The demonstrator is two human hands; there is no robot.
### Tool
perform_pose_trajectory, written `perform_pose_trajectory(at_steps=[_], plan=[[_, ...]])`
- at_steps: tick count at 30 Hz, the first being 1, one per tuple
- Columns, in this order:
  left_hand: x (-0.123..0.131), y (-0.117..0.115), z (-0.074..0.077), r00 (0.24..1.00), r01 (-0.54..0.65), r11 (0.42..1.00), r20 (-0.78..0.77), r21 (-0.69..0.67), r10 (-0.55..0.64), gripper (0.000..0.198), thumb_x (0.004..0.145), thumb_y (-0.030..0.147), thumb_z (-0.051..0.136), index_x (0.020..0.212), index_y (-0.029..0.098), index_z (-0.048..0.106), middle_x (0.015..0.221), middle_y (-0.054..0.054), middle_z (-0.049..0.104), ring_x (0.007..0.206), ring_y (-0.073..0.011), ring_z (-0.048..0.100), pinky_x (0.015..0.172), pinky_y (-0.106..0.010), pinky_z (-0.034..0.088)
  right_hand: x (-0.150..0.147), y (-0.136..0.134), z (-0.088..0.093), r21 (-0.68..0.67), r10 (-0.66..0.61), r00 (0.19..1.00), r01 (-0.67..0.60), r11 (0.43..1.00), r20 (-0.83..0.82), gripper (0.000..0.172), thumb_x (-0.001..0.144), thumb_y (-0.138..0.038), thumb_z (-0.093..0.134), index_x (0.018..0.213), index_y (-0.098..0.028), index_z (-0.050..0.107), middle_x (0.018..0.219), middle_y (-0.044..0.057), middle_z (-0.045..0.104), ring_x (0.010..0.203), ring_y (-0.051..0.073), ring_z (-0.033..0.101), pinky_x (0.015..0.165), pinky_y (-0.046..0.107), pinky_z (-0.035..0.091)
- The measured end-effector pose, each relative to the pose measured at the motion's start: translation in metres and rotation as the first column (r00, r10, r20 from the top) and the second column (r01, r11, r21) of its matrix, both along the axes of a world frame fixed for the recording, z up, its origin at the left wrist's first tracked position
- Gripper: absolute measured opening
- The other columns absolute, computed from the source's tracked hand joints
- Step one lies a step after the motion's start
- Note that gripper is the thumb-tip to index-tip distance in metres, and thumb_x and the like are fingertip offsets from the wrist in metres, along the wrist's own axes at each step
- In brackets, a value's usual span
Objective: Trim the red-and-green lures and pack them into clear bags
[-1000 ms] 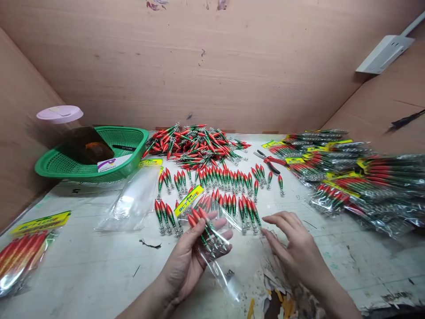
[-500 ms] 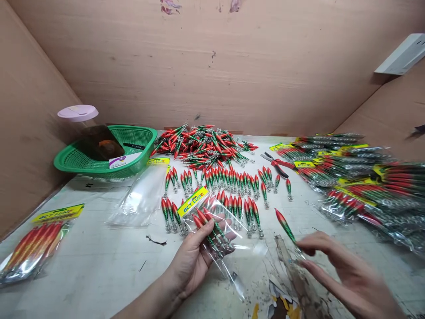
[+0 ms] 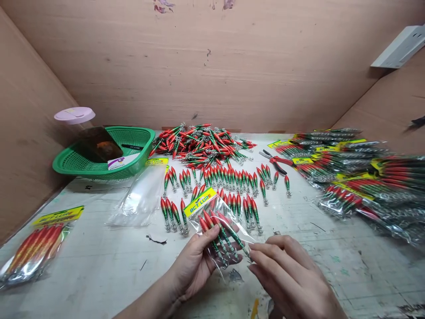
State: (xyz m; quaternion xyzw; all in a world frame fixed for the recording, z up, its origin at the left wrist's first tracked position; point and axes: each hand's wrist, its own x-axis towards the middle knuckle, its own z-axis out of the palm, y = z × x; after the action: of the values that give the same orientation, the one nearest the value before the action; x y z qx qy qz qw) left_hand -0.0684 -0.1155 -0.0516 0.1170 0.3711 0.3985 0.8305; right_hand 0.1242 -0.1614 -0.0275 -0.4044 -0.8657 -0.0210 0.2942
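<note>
My left hand grips a clear plastic bag with a yellow "BCT LURE" header, its thumb across the front. Several red-and-green fishing lures lie inside, red tips toward the header. At the bag's lower right, the closed fingertips of my right hand are at the hook end of another fishing lure, whose red end lies within the bag. Just beyond, more lures stand in rows on the table, hooks toward me. The bag hides part of the front row.
A heap of loose lures lies at the back. Filled packs pile up at right beside red-handled pliers. At left are a green basket holding a lidded cup, flat clear bags and a pack of orange lures.
My right hand has moved left with a lure, from the open table to the bag; that lure now reaches inside. The bag has tilted slightly in my left hand.
</note>
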Motion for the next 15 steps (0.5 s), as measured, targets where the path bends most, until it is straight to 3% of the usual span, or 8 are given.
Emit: perform_pose_trajectory(at_steps=[4,8,11,13,15], plan=[[-0.001,0.0,0.001,1.0,-0.001,1.0,-0.007,-0.023,0.001,0.032,0.083,0.022,0.062,0.112,0.01,0.062,0.105,-0.016,0.071,0.091,-0.0263,0.069,0.082,-0.04,0.056,-0.009,-0.002,-0.006,0.027,-0.044,0.998,0.045,0.999,-0.051,0.02,0.082,-0.007,0.054,0.099,-0.016,0.062,0.089,0.01,0.063,0.081,0.021,0.054,0.07,0.036,0.045],[0.0,-0.001,0.001,0.999,0.031,0.999,-0.011,-0.015,-0.031,0.034,0.082,0.02,0.062,0.114,0.008,0.061,0.108,-0.018,0.07,0.094,-0.0289,0.068,0.078,-0.042,0.058,-0.009,0.004,-0.003,-0.095,-0.107,0.971,0.088,0.992,-0.213,0.01,0.084,-0.01,0.055,0.083,-0.019,0.059,0.073,0.003,0.057,0.069,0.016,0.053,0.061,0.029,0.044],[0.0,-0.001,-0.001,1.0,0.015,1.0,-0.017,-0.022,-0.015,0.037,0.082,0.022,0.062,0.116,0.008,0.059,0.108,-0.018,0.069,0.093,-0.0298,0.069,0.076,-0.042,0.058,0.021,0.026,-0.01,-0.194,-0.243,0.93,0.193,0.962,-0.276,0.002,0.086,-0.022,0.057,0.087,-0.021,0.059,0.079,0.003,0.059,0.073,0.016,0.057,0.063,0.028,0.047],[0.0,-0.001,-0.002,1.0,0.002,0.999,-0.025,-0.037,-0.003,0.041,0.082,0.024,0.062,0.12,0.009,0.057,0.107,-0.018,0.07,0.092,-0.0294,0.069,0.075,-0.041,0.058,0.049,0.048,-0.023,-0.212,-0.4,0.898,0.361,0.908,-0.181,0.012,0.087,-0.031,0.055,0.089,-0.022,0.06,0.081,0.004,0.06,0.071,0.018,0.057,0.063,0.031,0.047],[-0.001,-0.001,-0.002,0.999,-0.001,0.999,-0.048,-0.052,-0.002,0.045,0.083,0.026,0.062,0.123,0.01,0.054,0.106,-0.018,0.07,0.09,-0.0291,0.069,0.073,-0.039,0.059,0.072,0.071,-0.04,-0.238,-0.435,0.892,0.4,0.885,-0.12,0.02,0.086,-0.037,0.053,0.091,-0.021,0.062,0.079,0.005,0.06,0.065,0.018,0.056,0.058,0.032,0.047]])
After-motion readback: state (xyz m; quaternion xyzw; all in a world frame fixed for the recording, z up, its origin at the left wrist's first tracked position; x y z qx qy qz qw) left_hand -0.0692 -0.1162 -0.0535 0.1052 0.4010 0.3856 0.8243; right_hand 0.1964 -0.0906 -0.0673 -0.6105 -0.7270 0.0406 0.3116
